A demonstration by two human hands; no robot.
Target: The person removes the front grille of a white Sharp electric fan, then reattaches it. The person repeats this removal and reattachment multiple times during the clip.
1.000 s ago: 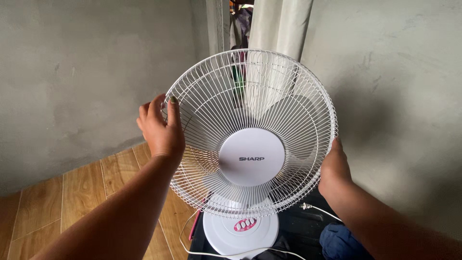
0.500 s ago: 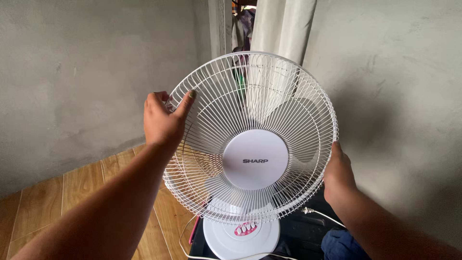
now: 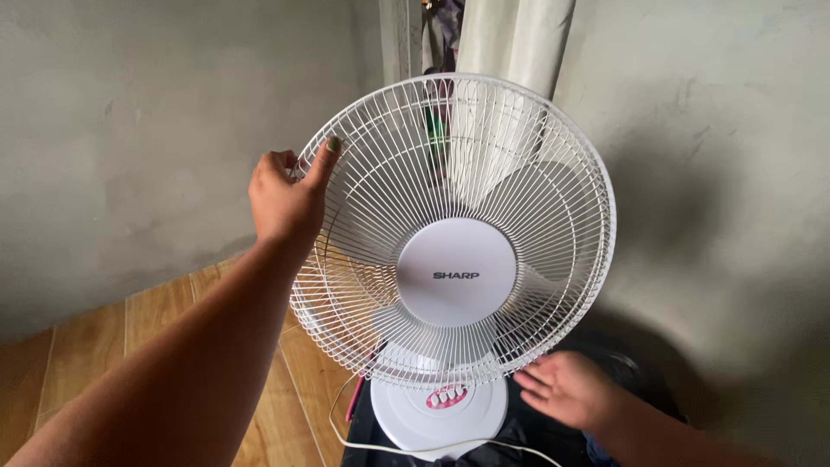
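Note:
A white desk fan stands in front of me, its round wire grille point(image 3: 484, 173) facing me with a plain white centre cap point(image 3: 456, 271). My left hand point(image 3: 285, 201) grips the grille's upper left rim, thumb laid over the wires. My right hand point(image 3: 566, 389) hangs open just below the grille's lower right edge, fingers spread, holding nothing. The fan's round white base point(image 3: 432, 413) with pink buttons sits under the grille on a dark surface point(image 3: 527, 432).
A white power cord point(image 3: 406, 445) loops off the base toward me. Grey concrete walls stand behind and to the right. A pale curtain point(image 3: 514, 39) hangs behind the fan. Wooden floorboards point(image 3: 156, 329) lie at the lower left.
My right hand has let go of the grille's right rim and dropped below it, open. My left hand slid higher along the left rim.

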